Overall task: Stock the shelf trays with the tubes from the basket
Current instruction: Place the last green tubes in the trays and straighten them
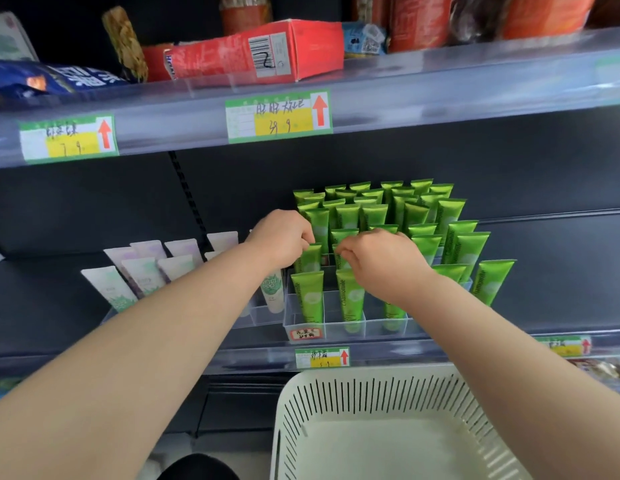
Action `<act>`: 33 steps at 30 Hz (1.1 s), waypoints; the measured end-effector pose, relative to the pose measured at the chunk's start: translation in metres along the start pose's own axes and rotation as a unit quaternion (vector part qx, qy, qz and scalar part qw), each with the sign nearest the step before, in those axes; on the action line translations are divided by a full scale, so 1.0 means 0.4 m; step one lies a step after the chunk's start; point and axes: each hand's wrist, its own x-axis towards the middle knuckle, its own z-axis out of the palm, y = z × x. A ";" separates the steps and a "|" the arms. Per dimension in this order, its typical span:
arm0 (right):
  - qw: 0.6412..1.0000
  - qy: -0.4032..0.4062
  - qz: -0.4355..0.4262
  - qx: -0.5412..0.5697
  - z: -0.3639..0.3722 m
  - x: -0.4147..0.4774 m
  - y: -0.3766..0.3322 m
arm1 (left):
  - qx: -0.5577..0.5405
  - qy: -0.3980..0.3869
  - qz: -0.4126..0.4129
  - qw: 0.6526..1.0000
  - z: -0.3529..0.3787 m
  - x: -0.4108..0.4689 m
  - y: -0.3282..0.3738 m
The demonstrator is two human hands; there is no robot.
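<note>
Left hand (284, 237) and right hand (381, 259) each pinch a tube (310, 259), likely light and soft, by its stiffer crimped top.

Dark shop shelving (93, 209), evenly lit.
Red box (253, 50) at twelve o'clock above the price tags (279, 116); blue bag (41, 79) at ten.

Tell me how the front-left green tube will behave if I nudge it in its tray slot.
The front-left green tube stands narrow end down, wide crimp up, so it probably tips easily; the clear tray has dividers that should catch it. Its glossy skin suggests a slippery, squeezable grip.
</note>
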 end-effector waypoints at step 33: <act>0.992 0.120 -0.017 -0.017 -0.036 -0.060 0.059 | -0.024 0.085 -0.017 0.996 -0.041 0.027 0.034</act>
